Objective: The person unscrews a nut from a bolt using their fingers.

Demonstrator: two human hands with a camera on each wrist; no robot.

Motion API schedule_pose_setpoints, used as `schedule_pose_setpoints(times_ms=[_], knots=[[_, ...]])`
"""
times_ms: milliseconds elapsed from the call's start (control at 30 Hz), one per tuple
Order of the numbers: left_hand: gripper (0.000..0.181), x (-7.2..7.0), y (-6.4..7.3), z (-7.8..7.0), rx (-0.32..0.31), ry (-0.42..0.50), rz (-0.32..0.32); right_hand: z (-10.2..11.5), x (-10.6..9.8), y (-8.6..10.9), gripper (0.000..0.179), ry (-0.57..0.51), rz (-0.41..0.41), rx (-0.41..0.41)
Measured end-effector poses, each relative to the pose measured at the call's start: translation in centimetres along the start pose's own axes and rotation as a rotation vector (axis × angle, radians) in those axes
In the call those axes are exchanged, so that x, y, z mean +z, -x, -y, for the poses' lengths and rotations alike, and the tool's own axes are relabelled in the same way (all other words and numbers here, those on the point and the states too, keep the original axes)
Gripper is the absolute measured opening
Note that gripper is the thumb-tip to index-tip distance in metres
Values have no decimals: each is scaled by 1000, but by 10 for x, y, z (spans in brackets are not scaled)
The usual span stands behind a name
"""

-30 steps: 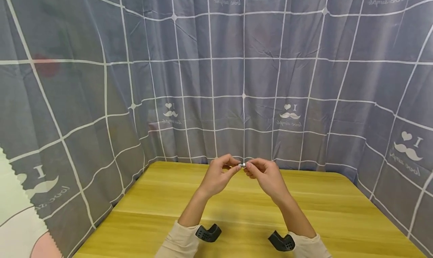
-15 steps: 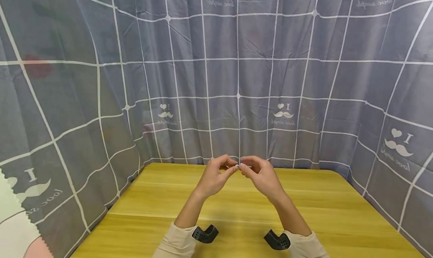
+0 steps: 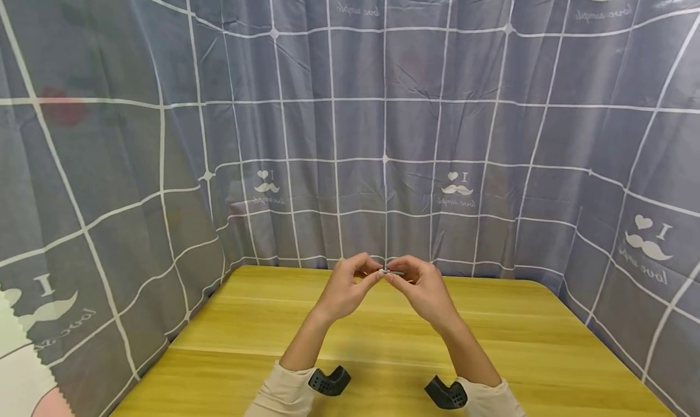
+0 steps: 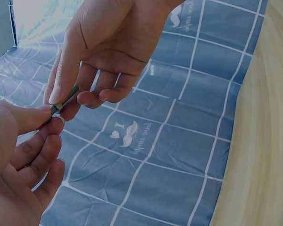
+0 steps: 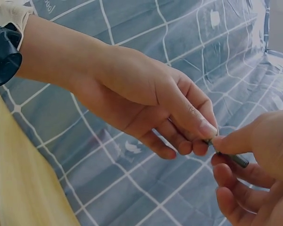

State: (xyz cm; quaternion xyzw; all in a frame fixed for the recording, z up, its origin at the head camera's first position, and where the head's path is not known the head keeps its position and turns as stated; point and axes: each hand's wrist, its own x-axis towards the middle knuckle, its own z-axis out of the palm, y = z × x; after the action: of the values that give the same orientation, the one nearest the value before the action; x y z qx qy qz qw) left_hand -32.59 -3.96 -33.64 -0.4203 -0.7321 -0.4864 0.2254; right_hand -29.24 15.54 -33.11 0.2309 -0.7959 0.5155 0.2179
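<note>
A small metal bolt (image 3: 398, 273) spans the fingertips of both hands, above the far part of the table. My left hand (image 3: 346, 289) pinches one end between thumb and forefinger. From the other side, my right hand (image 3: 425, 292) pinches the bolt with its thumb and forefinger, the two sets of fingertips almost meeting. In the left wrist view, the bolt's shank (image 4: 70, 94) points toward the right palm, with a wider ringed part at the fingertips. The threaded end (image 5: 240, 161) shows past the right thumb in the right wrist view. Fingers hide the rest.
The yellow wood-grain table (image 3: 262, 332) lies beneath both forearms. A grey curtain (image 3: 415, 125) with a white grid hangs along its back and sides. Each wrist bears a black mount, one on the left wrist (image 3: 330, 381) and one on the right wrist (image 3: 446, 393).
A second ago the silver piece showed in a gap between the hands; now the fingertips are closer and cover more of it. The shank has come to show on the right hand's side.
</note>
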Motion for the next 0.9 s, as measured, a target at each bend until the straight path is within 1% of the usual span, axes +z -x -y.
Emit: schedule_pose_setpoints(times_ms=[100,233,300,400,500,633,700,800,900], knots=[[7,-1,-1,-1,-16,8,-11,1,-2,0,22,14,-17,13],[7,-4,-2,-3,-35,34,-32,3,-4,1,25,-1,-46,58],[7,-4,-1,-4,-35,46,-35,3,-4,2,25,-16,-41,71],[6,-2,2,-4,-33,57,-24,2,-3,5,24,-13,-9,51],[6,-3,4,-3,-33,58,-7,0,0,5,19,2,20,11],[8,-3,4,-1,-23,60,9,-2,1,4,13,13,16,-37],[8,-4,3,-1,-6,61,7,-1,0,2,15,18,12,-57],[6,-2,2,2,-2,64,8,-2,-1,1,24,16,9,-37],[4,-2,-2,4,0,61,8,-2,-2,-1,25,15,4,-11]])
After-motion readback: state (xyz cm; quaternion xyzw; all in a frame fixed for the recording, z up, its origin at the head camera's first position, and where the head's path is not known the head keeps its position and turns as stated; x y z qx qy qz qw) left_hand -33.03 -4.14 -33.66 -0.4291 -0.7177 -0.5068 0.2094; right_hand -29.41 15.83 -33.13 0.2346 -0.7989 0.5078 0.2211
